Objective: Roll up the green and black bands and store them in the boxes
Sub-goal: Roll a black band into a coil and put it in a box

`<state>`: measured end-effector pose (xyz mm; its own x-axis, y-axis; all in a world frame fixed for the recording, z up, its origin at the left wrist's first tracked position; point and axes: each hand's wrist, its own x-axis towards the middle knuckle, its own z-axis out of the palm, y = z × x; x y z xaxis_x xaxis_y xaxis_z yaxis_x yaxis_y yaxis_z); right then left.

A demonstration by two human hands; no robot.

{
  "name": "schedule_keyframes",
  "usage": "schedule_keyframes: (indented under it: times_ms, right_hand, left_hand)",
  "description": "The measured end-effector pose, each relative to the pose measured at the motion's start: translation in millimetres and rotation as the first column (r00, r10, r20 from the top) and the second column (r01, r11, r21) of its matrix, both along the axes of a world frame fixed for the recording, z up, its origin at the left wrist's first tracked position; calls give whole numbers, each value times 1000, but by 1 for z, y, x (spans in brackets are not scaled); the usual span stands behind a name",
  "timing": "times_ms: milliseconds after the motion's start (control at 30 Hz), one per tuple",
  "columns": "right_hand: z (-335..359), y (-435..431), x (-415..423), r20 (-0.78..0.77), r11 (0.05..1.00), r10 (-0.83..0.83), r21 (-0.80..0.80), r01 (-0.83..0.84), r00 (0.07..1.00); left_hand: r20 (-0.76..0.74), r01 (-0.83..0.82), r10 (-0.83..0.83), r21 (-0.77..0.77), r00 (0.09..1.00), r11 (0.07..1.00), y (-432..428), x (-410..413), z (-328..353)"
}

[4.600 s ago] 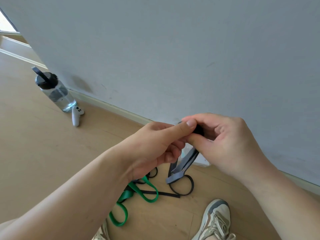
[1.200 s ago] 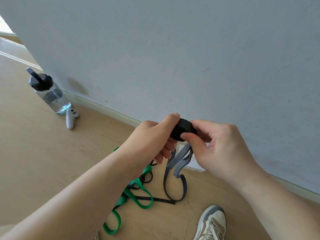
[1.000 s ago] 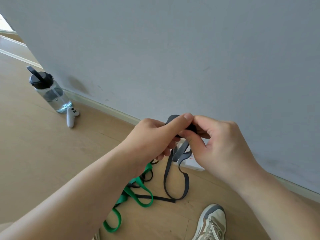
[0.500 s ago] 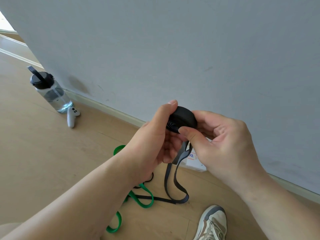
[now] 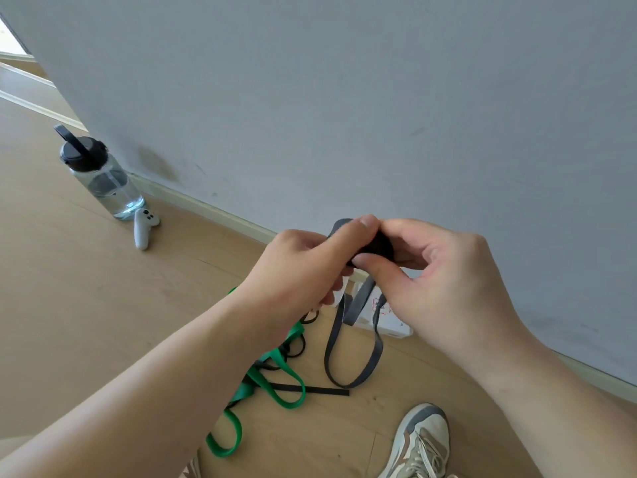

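Observation:
A tight black roll of band (image 5: 377, 248) is pinched between my left hand (image 5: 306, 270) and my right hand (image 5: 437, 281), held in the air in front of the wall. The unrolled tail of this black band (image 5: 355, 370) hangs down in a loop to the floor. A green band (image 5: 275, 377) lies loose on the floor beneath my left forearm, tangled with thin black straps. A white box (image 5: 389, 322) stands against the skirting, mostly hidden behind my hands.
A clear water bottle with a black lid (image 5: 100, 174) stands by the wall at the left, with a white controller (image 5: 143, 227) lying beside it. My shoe (image 5: 420, 443) is at the bottom edge. The floor is light wood.
The roll has been turned between my fingers and has grown, and the hanging tail has shortened. My left thumb has come back over the top of the roll.

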<state>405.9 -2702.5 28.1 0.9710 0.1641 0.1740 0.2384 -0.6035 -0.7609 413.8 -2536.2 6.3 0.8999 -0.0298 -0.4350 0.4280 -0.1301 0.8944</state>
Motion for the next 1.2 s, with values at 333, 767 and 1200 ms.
schedule_keyframes:
  times_ms: [333,767,1200]
  right_hand:
    - [5,4,3,-323,902,81,426,69,943]
    - [-9,-6,6,-8,982,62,-177,-62,998]
    - [-1,1,3,-228,931,15,357,69,973]
  left_hand:
    - [-361,-76,-164,-565,918,821,-7,0,1]
    - [-68,119,-113,91,991,989,-3,2,-2]
    - [-288,-125,2,-406,958,905,-5,4,3]
